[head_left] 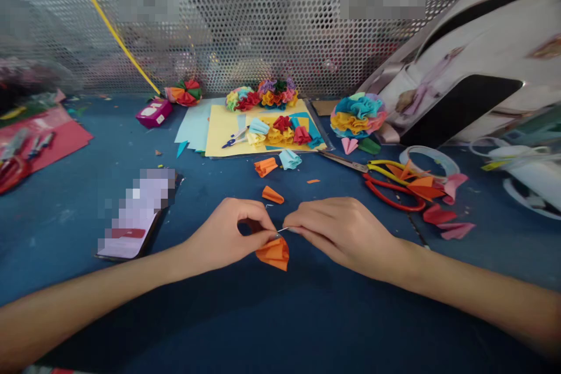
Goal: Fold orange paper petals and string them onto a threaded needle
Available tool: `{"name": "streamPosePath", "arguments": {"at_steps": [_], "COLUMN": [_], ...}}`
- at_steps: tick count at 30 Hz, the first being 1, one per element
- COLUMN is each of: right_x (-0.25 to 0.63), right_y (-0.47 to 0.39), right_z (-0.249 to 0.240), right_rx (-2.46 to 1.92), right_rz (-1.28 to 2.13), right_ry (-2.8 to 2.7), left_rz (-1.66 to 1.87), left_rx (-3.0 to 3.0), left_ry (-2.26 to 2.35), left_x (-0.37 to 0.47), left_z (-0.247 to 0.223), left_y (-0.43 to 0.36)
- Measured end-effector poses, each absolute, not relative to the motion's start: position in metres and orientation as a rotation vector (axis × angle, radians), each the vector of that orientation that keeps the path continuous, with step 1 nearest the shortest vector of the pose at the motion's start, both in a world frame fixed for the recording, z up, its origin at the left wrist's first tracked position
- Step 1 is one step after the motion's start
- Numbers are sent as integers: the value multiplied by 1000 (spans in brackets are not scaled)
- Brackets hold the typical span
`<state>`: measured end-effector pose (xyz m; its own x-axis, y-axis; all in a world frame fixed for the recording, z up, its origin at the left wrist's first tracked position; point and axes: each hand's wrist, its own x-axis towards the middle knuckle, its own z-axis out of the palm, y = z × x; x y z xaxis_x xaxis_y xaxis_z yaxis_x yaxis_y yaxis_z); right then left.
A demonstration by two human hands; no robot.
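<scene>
In the middle of the head view, my left hand (236, 222) pinches the narrow end of an orange pleated paper piece (274, 253), which fans out below the fingertips. A thin silvery wire-like strand (283, 229) runs from that pinch across to my right hand (346, 231), whose thumb and fingertips close on its other end. Whether it is wire or a needle I cannot tell. Just beyond the hands lie a folded orange paper piece (273, 194), an orange pleated piece (265, 167) and a light blue pleated piece (290, 159).
A phone (135, 216) lies left of my left forearm. Red-and-yellow-handled scissors (394, 194) and a tape roll (429, 163) sit at right. Paper pom-pom flowers (358, 115) and yellow sheets (219, 128) stand near the perforated metal panel (263, 23); a pale bag (491, 29) is at right.
</scene>
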<state>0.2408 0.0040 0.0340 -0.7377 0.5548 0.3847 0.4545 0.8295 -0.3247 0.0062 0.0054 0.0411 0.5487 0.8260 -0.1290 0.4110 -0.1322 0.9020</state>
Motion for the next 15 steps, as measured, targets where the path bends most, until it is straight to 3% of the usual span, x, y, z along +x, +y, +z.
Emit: {"name": "streamPosePath", "arguments": {"at_steps": [15], "right_x": [243], "right_y": [10], "right_z": [28], "right_rx": [-744], "right_rz": [451], "right_ry": [-2369], "left_rz": [457], "left_rx": [1605], "left_ry": [1071], "left_x": [5], "left_z": [40], "left_y": [4]}}
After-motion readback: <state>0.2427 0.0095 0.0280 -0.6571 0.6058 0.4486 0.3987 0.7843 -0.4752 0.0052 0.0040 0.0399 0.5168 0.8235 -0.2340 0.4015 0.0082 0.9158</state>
